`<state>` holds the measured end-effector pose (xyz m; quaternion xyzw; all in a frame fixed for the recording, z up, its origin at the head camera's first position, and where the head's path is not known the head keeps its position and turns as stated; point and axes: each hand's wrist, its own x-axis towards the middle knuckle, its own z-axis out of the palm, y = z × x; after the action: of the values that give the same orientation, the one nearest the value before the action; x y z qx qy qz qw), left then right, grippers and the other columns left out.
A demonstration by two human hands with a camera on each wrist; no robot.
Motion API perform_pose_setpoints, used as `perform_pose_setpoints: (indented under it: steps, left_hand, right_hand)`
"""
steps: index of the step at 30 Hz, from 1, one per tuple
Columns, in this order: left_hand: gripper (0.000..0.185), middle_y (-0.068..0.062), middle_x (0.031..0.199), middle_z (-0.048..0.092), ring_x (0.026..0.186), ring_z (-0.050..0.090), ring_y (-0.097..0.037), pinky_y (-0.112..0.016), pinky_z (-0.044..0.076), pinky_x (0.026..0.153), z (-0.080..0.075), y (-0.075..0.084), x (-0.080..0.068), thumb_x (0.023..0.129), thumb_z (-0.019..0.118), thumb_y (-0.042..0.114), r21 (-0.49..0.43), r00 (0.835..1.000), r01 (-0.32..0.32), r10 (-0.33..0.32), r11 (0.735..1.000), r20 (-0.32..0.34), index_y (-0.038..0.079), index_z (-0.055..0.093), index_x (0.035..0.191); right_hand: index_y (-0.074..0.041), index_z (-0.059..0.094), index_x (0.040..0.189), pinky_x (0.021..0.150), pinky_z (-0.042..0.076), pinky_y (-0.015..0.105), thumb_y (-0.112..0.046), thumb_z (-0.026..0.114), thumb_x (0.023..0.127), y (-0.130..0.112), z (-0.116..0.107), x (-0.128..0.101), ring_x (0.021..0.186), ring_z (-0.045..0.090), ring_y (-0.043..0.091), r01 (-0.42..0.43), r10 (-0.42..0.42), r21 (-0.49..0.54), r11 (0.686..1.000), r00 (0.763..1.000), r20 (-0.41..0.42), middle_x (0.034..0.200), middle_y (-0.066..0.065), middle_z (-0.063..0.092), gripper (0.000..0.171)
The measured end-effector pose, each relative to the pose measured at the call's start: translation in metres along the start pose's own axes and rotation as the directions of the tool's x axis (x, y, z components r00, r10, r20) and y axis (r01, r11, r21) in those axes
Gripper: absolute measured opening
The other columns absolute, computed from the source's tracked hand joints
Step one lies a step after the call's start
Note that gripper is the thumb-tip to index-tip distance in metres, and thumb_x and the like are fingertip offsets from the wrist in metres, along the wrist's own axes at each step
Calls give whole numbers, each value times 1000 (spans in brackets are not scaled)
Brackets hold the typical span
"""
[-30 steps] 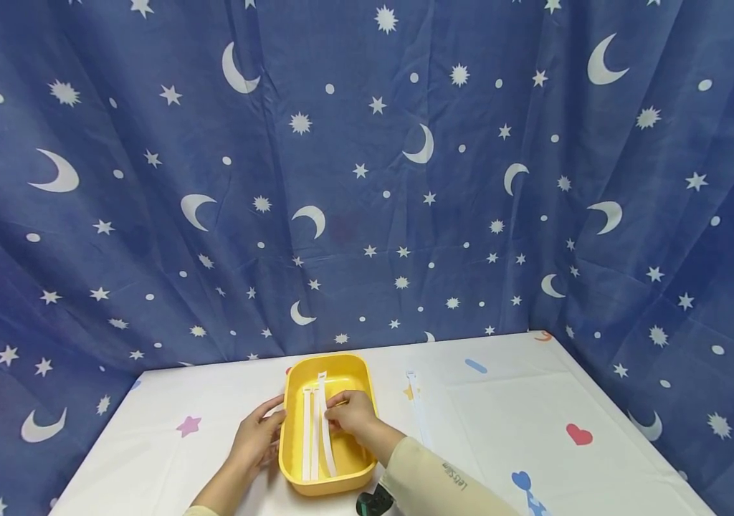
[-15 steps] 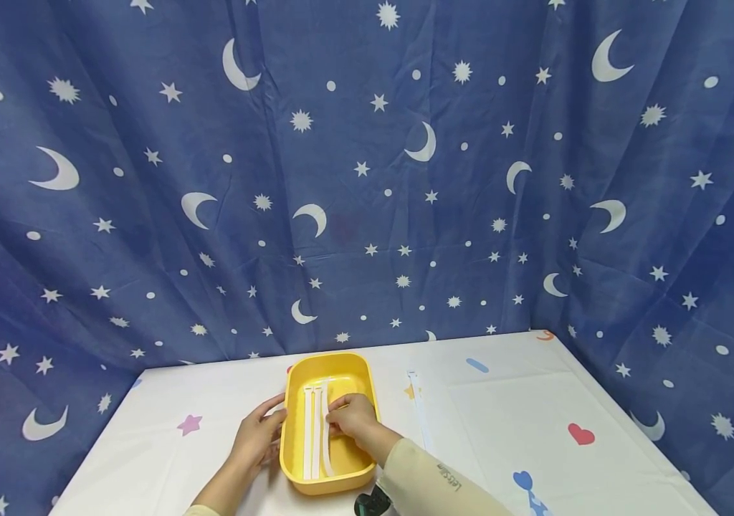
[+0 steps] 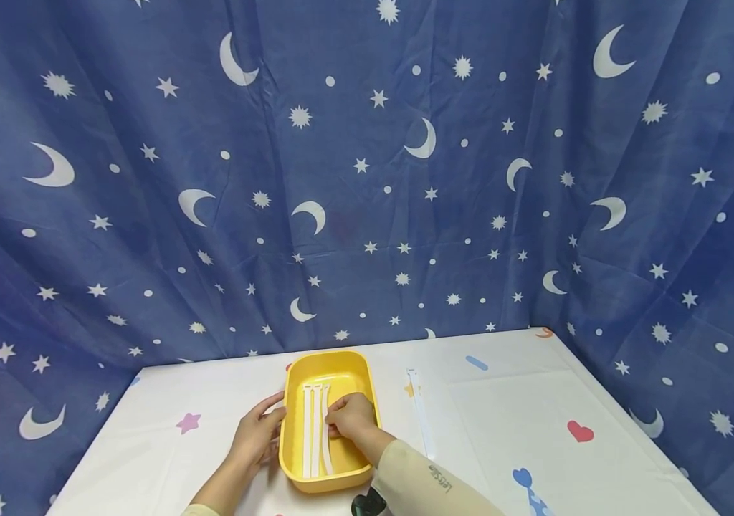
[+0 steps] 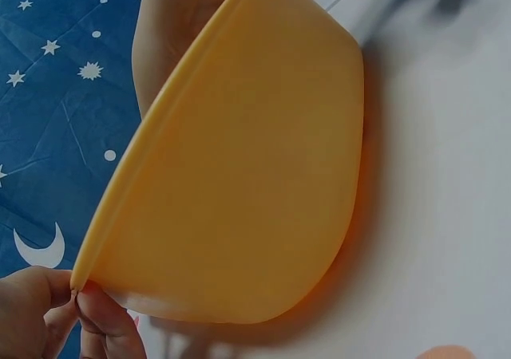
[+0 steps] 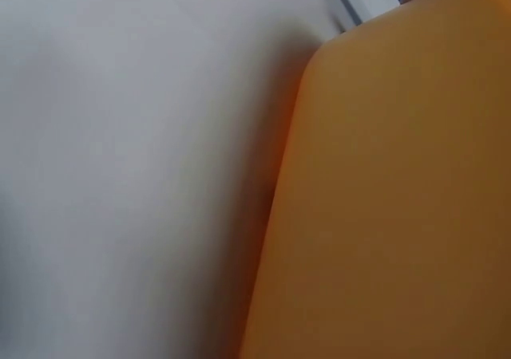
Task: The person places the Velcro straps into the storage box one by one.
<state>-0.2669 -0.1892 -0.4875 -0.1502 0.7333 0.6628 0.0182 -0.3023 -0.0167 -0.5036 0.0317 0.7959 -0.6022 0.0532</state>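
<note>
Tray (image 3: pixel 367 390) rim pinched by left hand (image 3: pixel 257 435), right hand (image 3: pixel 352 416) fingers curled on white strips (image 3: pixel 315 430), bare table (image 3: pixel 502 423) rightward

Inside the yellow tray (image 3: pixel 362 380), the third white strip (image 3: pixel 326 430) has shifted: a second ago it lay slanted, its far end reaching up toward the tray's far edge, past the ends of the other two strips (image 3: pixel 311 430). Now it lies nearly parallel just beside them, its far end level with theirs. The right hand (image 3: pixel 353 416) has drawn back a little toward the tray's near edge, fingers on that strip.
</note>
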Motion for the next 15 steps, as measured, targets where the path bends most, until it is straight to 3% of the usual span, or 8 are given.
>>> perform_pose_setpoints:
  steps: [15]
  left_hand:
    - [46, -17, 103, 64, 77, 67, -16, -32, 60, 64, 1, 1, -2, 98, 55, 18, -7, 1000, -2, 2, 1000, -8, 6, 50, 142]
  right_hand:
    - [0, 65, 68, 44, 54, 24, 10, 70, 79, 2, 2, 2, 40, 56, 8, 12, -12, -11, 1000, 1000, -12, 52, 5, 60, 15]
